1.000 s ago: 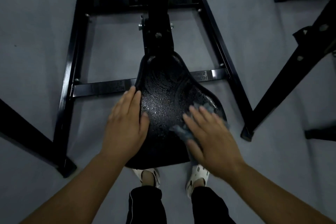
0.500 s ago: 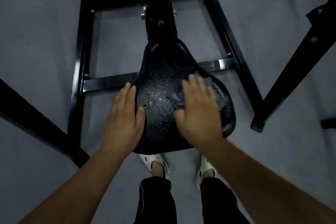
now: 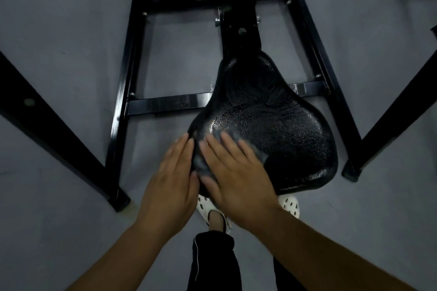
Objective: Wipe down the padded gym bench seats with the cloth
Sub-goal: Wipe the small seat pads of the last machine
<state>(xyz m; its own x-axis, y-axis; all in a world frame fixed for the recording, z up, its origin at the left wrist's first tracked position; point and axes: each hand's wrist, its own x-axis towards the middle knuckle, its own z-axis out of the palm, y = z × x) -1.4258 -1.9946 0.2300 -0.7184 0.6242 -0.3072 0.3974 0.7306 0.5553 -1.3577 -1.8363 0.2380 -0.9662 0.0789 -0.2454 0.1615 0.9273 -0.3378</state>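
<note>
On the seat (image 3: 272, 130), the cloth (image 3: 199, 163) lies beneath the right hand (image 3: 236, 179), its fingers (image 3: 230, 146) pressed flat.

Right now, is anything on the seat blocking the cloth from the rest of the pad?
Nothing visible. The cloth lies under the flat right hand at the near-left edge of the seat. The left hand rests beside it at that edge, off the bare pad to the right.
</note>
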